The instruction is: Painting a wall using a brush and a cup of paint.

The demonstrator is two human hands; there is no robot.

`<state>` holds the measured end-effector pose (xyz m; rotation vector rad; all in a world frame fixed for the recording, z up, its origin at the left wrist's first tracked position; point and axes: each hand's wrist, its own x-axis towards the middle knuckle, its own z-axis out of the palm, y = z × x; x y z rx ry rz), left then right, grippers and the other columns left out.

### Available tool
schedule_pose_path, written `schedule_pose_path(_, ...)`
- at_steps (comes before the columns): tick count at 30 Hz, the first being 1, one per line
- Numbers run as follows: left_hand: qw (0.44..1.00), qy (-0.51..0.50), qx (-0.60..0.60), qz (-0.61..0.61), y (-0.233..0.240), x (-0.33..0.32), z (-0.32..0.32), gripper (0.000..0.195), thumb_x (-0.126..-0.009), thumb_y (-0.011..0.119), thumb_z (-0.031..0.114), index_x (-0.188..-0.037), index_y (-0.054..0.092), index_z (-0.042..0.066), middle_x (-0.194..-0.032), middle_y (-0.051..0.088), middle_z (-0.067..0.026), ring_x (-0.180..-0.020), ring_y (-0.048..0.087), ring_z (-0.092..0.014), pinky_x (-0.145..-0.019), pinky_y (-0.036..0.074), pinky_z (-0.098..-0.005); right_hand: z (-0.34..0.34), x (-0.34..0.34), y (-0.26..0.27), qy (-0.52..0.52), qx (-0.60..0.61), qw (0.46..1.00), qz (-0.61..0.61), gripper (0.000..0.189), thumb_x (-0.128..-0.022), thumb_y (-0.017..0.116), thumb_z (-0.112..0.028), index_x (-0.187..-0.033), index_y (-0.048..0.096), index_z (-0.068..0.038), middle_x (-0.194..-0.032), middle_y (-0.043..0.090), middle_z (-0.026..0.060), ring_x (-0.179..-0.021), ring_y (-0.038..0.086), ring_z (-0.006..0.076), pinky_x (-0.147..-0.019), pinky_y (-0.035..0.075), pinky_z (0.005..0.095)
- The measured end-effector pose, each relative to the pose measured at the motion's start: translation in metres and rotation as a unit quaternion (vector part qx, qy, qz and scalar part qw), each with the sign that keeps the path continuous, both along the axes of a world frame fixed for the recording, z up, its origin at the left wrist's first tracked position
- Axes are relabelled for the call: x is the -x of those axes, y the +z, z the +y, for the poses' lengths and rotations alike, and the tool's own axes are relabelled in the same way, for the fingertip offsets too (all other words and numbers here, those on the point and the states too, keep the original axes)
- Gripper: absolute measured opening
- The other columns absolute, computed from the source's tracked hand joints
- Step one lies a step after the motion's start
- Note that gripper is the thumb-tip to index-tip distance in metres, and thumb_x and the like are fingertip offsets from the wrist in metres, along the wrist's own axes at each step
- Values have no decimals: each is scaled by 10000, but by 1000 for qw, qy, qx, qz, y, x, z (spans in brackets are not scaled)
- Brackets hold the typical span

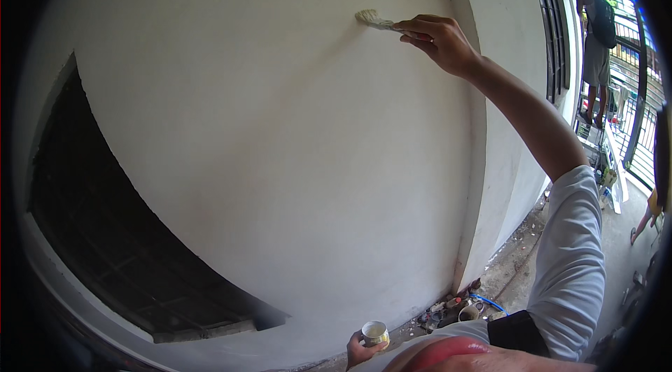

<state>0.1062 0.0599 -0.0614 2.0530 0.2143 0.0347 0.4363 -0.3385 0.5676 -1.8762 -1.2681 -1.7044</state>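
Note:
My right hand is raised at the upper right, closed around the handle of a paintbrush. The pale, paint-coated bristles point left and are at or very near the off-white wall; whether they touch it I cannot tell. Low in the view, my left hand grips a small open cup from its left side. Pale paint shows inside the cup and yellowish smears mark its outer side.
A dark window opening lies at left, a wall pillar at right. Containers and debris and a blue hose lie on the floor. A person stands raised beside the far barred window; another person's leg shows at far right.

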Motion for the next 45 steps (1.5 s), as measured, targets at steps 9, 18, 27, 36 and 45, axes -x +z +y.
schedule_pose_path(9, 1000, 7, 9, -2, 12, 3, -11, 820, -655, 1011, 372, -1250, 657, -68, -1219, 721, -228, -1145, 713, -325, -1006, 566, -442, -3, 36, 87, -50, 71, 995, 41, 222, -965, 763, -184, -1154, 776, -68, -961, 781, 102, -786, 729, 227, -727, 592, 355)
schedule_pose_path(18, 997, 31, 67, 24, 62, 7, -31, 858, -621, 1020, 394, -1277, 662, -27, -1209, 730, -207, -1179, 703, -309, -1011, 580, -442, 59, 36, 177, -4, -54, 998, -20, 223, -1017, 712, -177, -1185, 772, -44, -1072, 795, 143, -968, 769, 245, -884, 611, 393)
schedule_pose_path(27, 999, 15, 45, -6, 30, 20, -20, 775, -693, 1003, 306, -1262, 637, -72, -1212, 717, -216, -1129, 721, -305, -990, 586, -442, 77, 0, 77, -2, -56, 993, -100, 219, -954, 775, -205, -1133, 786, -79, -961, 782, 104, -794, 746, 274, -708, 591, 388)
schedule_pose_path(36, 998, 23, 47, 20, 31, 19, -5, 887, -630, 1019, 371, -1300, 627, -59, -1222, 726, -222, -1183, 705, -317, -1022, 581, -456, 59, 35, 18, -8, 9, 1000, -4, 258, -950, 787, -165, -1196, 776, -88, -890, 753, 78, -691, 683, 192, -630, 552, 351)
schedule_pose_path(45, 998, 0, 55, -12, 59, 16, -15, 763, -695, 1002, 269, -1278, 635, -58, -1224, 709, -211, -1138, 714, -306, -989, 587, -455, 52, 38, 162, -33, -59, 998, -3, 254, -1017, 715, -192, -1212, 765, -38, -1071, 794, 151, -957, 767, 255, -879, 610, 413)
